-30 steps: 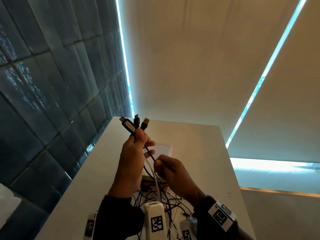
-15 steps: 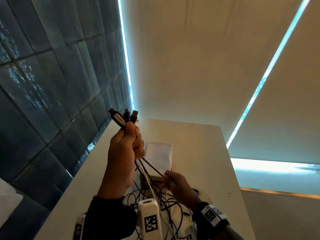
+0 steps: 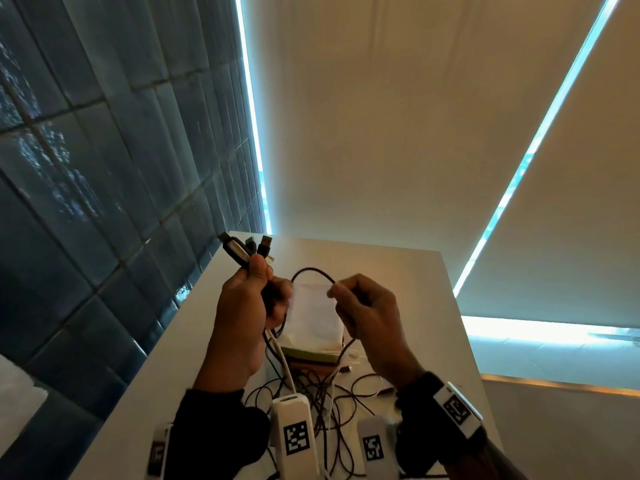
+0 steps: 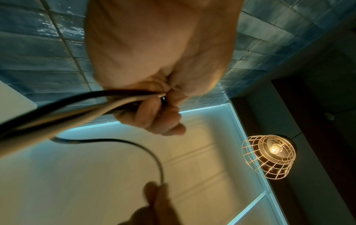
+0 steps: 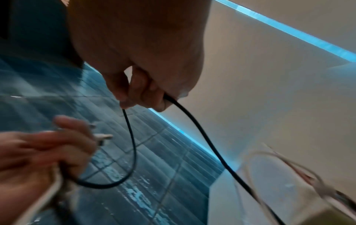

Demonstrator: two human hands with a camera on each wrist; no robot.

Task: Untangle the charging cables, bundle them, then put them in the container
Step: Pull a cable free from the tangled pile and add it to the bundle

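Note:
My left hand (image 3: pixel 254 296) is raised and grips a bunch of charging cables just below their plugs (image 3: pixel 247 249), which stick up above the thumb. In the left wrist view the left hand (image 4: pixel 154 99) has its fingers curled round dark and pale cables (image 4: pixel 77 106). My right hand (image 3: pixel 349 299) pinches a thin black cable (image 3: pixel 311 271) that arcs over to the left hand; in the right wrist view the right hand (image 5: pixel 146 97) holds this black cable (image 5: pixel 192 121) in a loop. More tangled cables (image 3: pixel 325 386) lie on the white table (image 3: pixel 415 306). The container (image 3: pixel 311 337), white inside with a greenish rim, stands behind the hands.
A dark blue tiled wall (image 3: pixel 104 168) runs along the table's left edge. Pale blinds (image 3: pixel 381 116) hang beyond the far edge. A caged lamp (image 4: pixel 269 155) hangs overhead. The table's right edge (image 3: pixel 464 341) drops off to a window ledge.
My right hand has risen from low near the tangle to the left hand's level, lifting a loop of black cable. The left hand has dropped slightly, still gripping the plug ends.

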